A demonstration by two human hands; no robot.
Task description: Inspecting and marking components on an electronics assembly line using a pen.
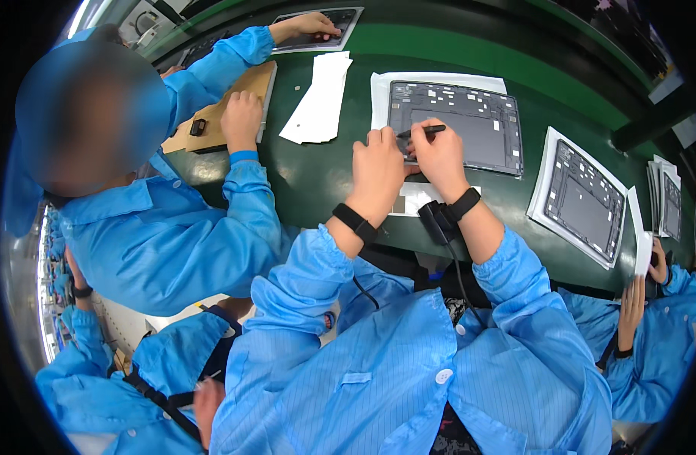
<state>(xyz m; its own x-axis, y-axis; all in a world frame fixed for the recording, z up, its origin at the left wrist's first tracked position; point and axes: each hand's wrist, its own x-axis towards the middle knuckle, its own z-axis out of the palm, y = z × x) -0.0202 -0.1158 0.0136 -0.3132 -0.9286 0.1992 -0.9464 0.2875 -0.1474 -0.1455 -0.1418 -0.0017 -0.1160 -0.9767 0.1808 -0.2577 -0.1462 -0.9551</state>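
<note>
A dark grey tablet housing (pixel 477 136) dotted with small white patches lies on a white sheet (pixel 380 102) in front of me. My right hand (pixel 441 155) is closed around a slim black pen-shaped tool (pixel 434 129), held over the housing's near left part. Beside it, at the near left corner of the housing, my left hand (pixel 378 171) has its fingers curled together. Whatever they may pinch is hidden. Below my hands a white strip with grey squares (pixel 416 199) lies close to the table's near edge.
Another tablet housing (pixel 583 197) rests on white sheets to the right. White paper strips (pixel 317 102) lie to the left, near a co-worker's hand (pixel 242 117). A black box with a cable (pixel 436 222) hangs by my right wrist. Co-workers sit on both sides.
</note>
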